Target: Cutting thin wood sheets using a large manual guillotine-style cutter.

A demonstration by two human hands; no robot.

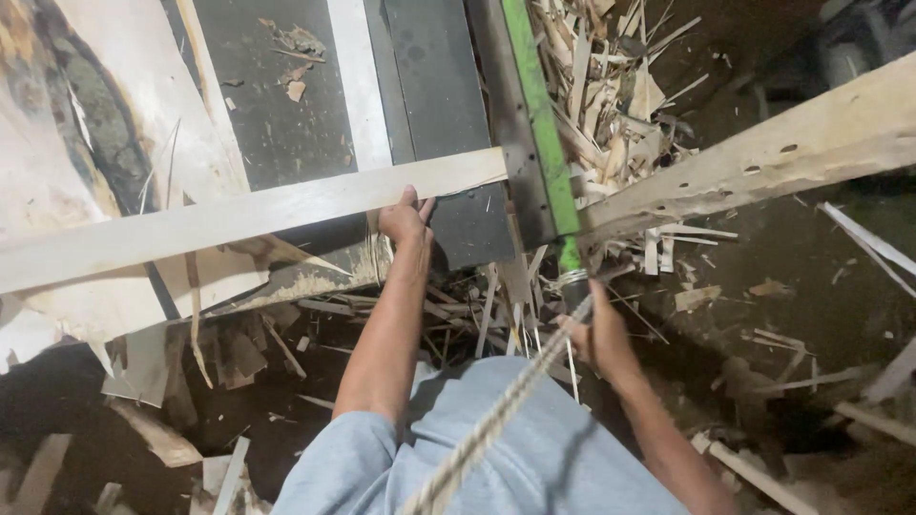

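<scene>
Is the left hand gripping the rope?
No, the left hand rests on the pale wooden strip; the right hand grips the rope.

— Looks like a woodworking shop, maybe a veneer or sawmill shed.

— Going by what?

— Heaps of wood scraps (pixel 611 105) and splinters across a dark dirt floor (pixel 811 315). Thin sheets of veneer (pixel 105 114) spread over a dark machine bed (pixel 429 95) with a green metal rail (pixel 539 114). Also a rough, holed plank (pixel 763 157) jutting in.

No packages, labels, signs, screens apparent.
</scene>
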